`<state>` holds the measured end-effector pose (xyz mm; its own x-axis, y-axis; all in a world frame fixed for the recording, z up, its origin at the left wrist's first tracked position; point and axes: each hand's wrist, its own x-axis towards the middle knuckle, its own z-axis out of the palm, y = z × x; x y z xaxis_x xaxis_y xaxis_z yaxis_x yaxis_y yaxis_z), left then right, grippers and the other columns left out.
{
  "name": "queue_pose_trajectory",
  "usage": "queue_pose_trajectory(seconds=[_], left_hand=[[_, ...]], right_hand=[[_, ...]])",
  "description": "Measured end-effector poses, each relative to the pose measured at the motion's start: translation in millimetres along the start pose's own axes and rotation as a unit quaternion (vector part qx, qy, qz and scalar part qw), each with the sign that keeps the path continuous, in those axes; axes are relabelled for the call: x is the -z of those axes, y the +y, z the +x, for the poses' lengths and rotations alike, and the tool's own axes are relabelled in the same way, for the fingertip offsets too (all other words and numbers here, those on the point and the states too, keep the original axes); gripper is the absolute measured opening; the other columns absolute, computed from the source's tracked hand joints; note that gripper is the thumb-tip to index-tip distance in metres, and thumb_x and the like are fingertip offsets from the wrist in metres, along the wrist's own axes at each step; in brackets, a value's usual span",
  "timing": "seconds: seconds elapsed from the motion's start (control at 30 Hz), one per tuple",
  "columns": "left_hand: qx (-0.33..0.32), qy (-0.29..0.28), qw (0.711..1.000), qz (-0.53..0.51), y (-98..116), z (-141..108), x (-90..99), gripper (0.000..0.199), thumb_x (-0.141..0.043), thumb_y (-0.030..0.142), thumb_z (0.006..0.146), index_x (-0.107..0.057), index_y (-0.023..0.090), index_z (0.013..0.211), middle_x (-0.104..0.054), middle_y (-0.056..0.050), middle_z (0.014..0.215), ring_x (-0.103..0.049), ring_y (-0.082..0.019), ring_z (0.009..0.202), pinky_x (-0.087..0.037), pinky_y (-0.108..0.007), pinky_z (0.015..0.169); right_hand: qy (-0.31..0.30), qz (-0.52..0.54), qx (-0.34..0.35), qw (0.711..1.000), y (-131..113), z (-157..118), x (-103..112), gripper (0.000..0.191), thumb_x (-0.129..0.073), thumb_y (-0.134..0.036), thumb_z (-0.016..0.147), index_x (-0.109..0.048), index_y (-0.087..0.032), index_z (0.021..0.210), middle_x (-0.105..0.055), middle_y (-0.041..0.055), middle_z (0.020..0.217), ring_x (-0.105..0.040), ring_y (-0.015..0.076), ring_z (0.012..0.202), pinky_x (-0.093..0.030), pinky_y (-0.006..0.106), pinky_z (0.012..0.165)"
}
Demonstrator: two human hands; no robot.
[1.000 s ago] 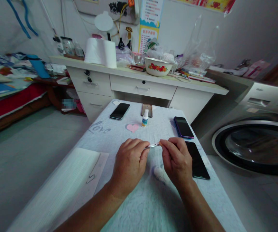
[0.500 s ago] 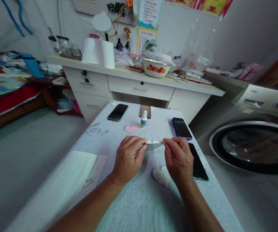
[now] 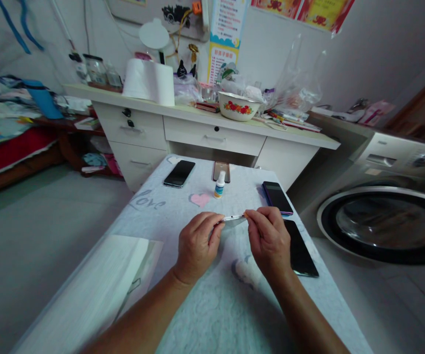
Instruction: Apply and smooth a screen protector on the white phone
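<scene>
Left hand [image 3: 198,244] and right hand [image 3: 271,241] both pinch one slim, pale-edged device [image 3: 233,218], up above the tablecloth [image 3: 212,314]! Three dark-screened devices [image 3: 179,173] lie around, plus one brownish slab [image 3: 218,167], one bottle [image 3: 219,188], label too small; the cloth reads "Love" [image 3: 148,201].

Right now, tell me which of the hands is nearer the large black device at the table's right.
Right. The right hand is just left of the large black device, overlapping its edge in this view; the left hand is farther left.
</scene>
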<state>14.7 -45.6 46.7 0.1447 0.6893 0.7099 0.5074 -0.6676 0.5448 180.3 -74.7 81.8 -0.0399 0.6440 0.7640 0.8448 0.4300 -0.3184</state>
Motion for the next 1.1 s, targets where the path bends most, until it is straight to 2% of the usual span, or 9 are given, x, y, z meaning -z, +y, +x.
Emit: queue_pose_trajectory(seconds=[0.23,0.4,0.57,0.9,1.1], left_hand=[[-0.006,0.005,1.0,0.007,1.1,0.0,-3.8,0.014,-0.052,0.016,0.088,-0.061,0.018,0.099,-0.067,-0.005,0.092,-0.062,-0.016,0.09,-0.051,-0.029,0.083],[-0.01,0.01,1.0,0.009,1.9,1.1,-3.4,0.013,-0.052,0.016,0.088,-0.06,0.017,0.097,-0.065,-0.006,0.09,-0.06,-0.017,0.087,-0.05,-0.03,0.08],[-0.017,0.01,1.0,0.009,1.2,1.0,-3.8,0.01,-0.052,0.018,0.088,-0.059,0.017,0.096,-0.064,-0.005,0.089,-0.059,-0.017,0.085,-0.049,-0.031,0.078],[-0.033,0.017,0.999,0.001,0.6,0.5,-5.2,0.011,-0.056,0.015,0.086,-0.061,0.017,0.096,-0.066,-0.005,0.088,-0.06,-0.017,0.085,-0.05,-0.032,0.077],[-0.035,0.018,0.999,0.006,0.9,-0.5,-5.6,0.012,-0.056,0.015,0.086,-0.061,0.017,0.096,-0.066,-0.005,0.089,-0.06,-0.018,0.086,-0.05,-0.032,0.078]], right_hand=[[-0.037,-0.001,0.035,0.999,-9.9,4.4,-4.3,0.022,-0.048,-0.01,0.088,-0.064,-0.019,0.1,-0.053,0.0049,0.089,-0.054,0.016,0.08,-0.049,0.029,0.07],[-0.018,0.006,0.055,0.998,-21.3,2.4,-13.4,0.027,-0.047,-0.006,0.088,-0.062,-0.02,0.105,-0.052,0.0047,0.087,-0.052,0.0158,0.081,-0.048,0.028,0.07],[0.002,0.01,0.076,0.997,-22.1,-1.9,-18.9,0.028,-0.05,-0.006,0.087,-0.062,-0.019,0.11,-0.054,0.0054,0.089,-0.052,0.0152,0.081,-0.048,0.027,0.068],[0.008,-0.017,0.024,1.0,0.3,-6.0,-4.5,0.024,-0.052,-0.009,0.087,-0.066,-0.018,0.103,-0.055,0.0051,0.089,-0.055,0.0158,0.082,-0.049,0.029,0.072],[0.02,-0.018,0.026,0.999,-3.5,-6.4,-5.5,0.024,-0.052,-0.008,0.087,-0.066,-0.018,0.103,-0.054,0.0052,0.089,-0.055,0.0157,0.081,-0.049,0.028,0.069]])
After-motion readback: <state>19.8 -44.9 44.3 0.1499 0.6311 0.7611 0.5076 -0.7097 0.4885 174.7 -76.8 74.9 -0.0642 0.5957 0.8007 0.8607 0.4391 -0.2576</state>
